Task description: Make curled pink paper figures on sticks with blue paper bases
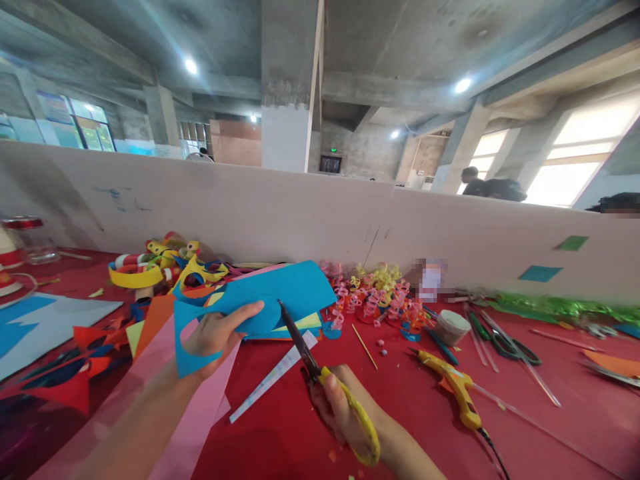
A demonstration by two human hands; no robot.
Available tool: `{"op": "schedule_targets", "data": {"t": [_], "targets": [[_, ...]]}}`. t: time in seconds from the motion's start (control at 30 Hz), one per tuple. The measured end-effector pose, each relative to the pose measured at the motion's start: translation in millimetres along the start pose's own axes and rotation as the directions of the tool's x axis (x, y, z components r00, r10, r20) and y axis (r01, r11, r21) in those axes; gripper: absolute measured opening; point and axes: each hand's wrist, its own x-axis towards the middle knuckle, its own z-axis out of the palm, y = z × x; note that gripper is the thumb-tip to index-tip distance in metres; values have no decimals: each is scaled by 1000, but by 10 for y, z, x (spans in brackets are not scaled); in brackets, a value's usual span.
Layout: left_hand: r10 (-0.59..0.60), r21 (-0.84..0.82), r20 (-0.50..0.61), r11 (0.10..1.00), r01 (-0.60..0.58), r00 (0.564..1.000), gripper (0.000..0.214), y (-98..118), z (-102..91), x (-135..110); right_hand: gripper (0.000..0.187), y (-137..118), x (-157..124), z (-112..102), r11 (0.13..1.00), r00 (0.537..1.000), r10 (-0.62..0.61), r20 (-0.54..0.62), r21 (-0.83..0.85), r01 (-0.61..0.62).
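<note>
My left hand (217,331) is closed on a sheet of blue paper (305,287), its thumb pressed on top. A curved cut runs through the sheet, and a cut strip of it loops around my wrist. In my right hand (345,407) are scissors (306,353) with yellow handles, my fingers wrapped in the loops. The blade tips meet the blue paper just right of my left thumb. Beneath lie pink paper (215,400) and orange paper (159,327). A pale ruler-like strip (273,377) lies between my hands.
A yellow glue gun (453,383) with its cord lies right of my right hand. Behind it stand a white tub (451,327) and green-handled scissors (510,347). Pink and yellow curled paper pieces (375,297) crowd the back, before a white partition (250,207). Red scraps (65,387) lie left.
</note>
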Motion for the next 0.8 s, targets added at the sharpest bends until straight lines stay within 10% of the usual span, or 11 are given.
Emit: {"op": "schedule_targets", "data": {"t": [0.27, 0.47, 0.8], "targets": [[-117, 307, 133, 949, 71, 984, 40, -18, -179, -29, 68, -59, -30, -45, 996, 995, 35, 93, 75, -42], [-71, -41, 252, 996, 84, 965, 33, -43, -170, -4, 73, -104, -51, -94, 999, 993, -24, 116, -39, 28], [-101, -146, 331, 977, 157, 938, 16, 254, -28, 94, 75, -96, -24, -88, 998, 990, -41, 137, -45, 48]]}}
